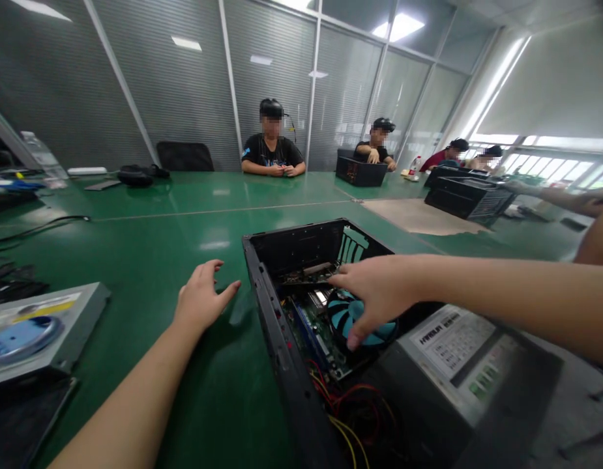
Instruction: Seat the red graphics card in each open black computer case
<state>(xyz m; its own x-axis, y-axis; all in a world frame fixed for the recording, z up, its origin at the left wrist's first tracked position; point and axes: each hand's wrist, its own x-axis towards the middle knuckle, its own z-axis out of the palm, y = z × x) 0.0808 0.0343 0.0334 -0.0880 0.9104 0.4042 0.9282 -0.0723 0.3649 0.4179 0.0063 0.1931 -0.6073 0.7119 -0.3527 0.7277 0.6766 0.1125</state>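
Observation:
A black computer case (pixel 301 384) lies on the green table with its side off. Over the blue-bladed cooling fan (pixel 343 316) inside it hovers my right hand (pixel 382 290), thumb and fingers spread. Whether its fingertips touch the fan I cannot tell. My left hand (pixel 201 296) is open and holds nothing, just left of the case wall. A motherboard (pixel 321 345) with blue memory slots shows under the fan, and an expansion card (pixel 308 273) lies beyond. The power supply (pixel 457 352), with a white label, sits at the near right. Red and yellow wires (pixel 347 423) run below.
At the left lie an optical drive (pixel 86 319) with a blue roll on top, a dark panel (pixel 27 417) and black cables (pixel 12 280). Across the table (pixel 184 228) sit several people, with other cases (pixel 470 195) and a brown sheet (pixel 413 215).

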